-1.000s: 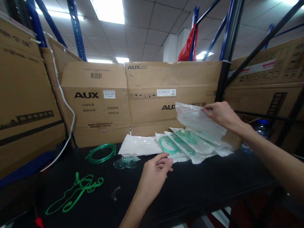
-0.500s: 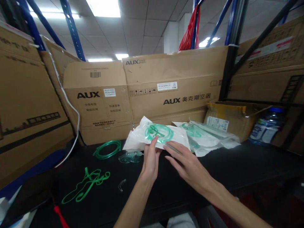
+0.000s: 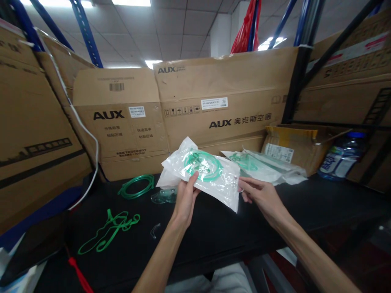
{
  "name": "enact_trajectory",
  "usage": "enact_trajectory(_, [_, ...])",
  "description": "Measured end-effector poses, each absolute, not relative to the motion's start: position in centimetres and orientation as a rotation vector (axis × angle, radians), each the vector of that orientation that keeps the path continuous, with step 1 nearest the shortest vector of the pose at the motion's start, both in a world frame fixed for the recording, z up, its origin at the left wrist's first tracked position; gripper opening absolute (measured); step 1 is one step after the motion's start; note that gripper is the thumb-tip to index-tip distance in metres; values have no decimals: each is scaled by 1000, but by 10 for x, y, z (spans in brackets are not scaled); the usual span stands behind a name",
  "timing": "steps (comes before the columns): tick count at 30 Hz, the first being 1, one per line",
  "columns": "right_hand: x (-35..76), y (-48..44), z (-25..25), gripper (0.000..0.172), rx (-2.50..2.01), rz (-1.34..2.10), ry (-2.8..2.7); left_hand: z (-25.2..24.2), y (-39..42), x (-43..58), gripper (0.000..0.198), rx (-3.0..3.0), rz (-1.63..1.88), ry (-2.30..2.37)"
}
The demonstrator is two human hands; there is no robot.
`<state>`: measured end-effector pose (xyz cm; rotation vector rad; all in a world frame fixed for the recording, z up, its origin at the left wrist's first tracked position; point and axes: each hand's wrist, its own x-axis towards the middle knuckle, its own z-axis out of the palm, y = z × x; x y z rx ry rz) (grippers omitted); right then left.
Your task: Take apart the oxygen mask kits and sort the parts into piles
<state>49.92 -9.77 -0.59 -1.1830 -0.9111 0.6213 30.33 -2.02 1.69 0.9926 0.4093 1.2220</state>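
A clear-fronted white pouch (image 3: 227, 185) with coiled green tubing inside is held tilted above the black table. My left hand (image 3: 185, 201) grips its lower left edge, thumb on the clear front. At the pouch's right edge, my right hand (image 3: 264, 199) pinches the border with closed fingers. Another such pouch (image 3: 265, 173), with green contents, lies behind on the right. Left of my hands rest a coil of green tubing (image 3: 122, 192) and a tangled green strap (image 3: 106, 245). A clear plastic piece (image 3: 163, 197) is partly hidden by the pouch. A small bent clear piece (image 3: 154, 231) lies nearer.
Cardboard boxes (image 3: 189, 134) wall off the table's back. An opened carton (image 3: 301, 142) and a blue-capped bottle (image 3: 342, 156) stand at the right. A white cable (image 3: 91, 138) hangs at the left, above a dark flat object (image 3: 33, 248). A red cord (image 3: 77, 273) lies in front.
My right hand has moved right, from the pouch's lower front to its right edge, and now pinches it. The pouch has turned, its right corner dropping. The view has shifted slightly.
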Motion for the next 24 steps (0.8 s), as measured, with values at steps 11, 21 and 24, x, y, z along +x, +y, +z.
enact_trajectory(11, [483,-83,-8,36,-804,1126,-658,15,-9,300,44,1220,1123,525])
enact_trajectory(21, [472,-71,-6,32,-758,1178,-654,15,4,285,40,1188,1059,723])
enact_trajectory(24, [479,-85,-3,30,-785,1174,-696,19,15,277,37,1155,1175,780])
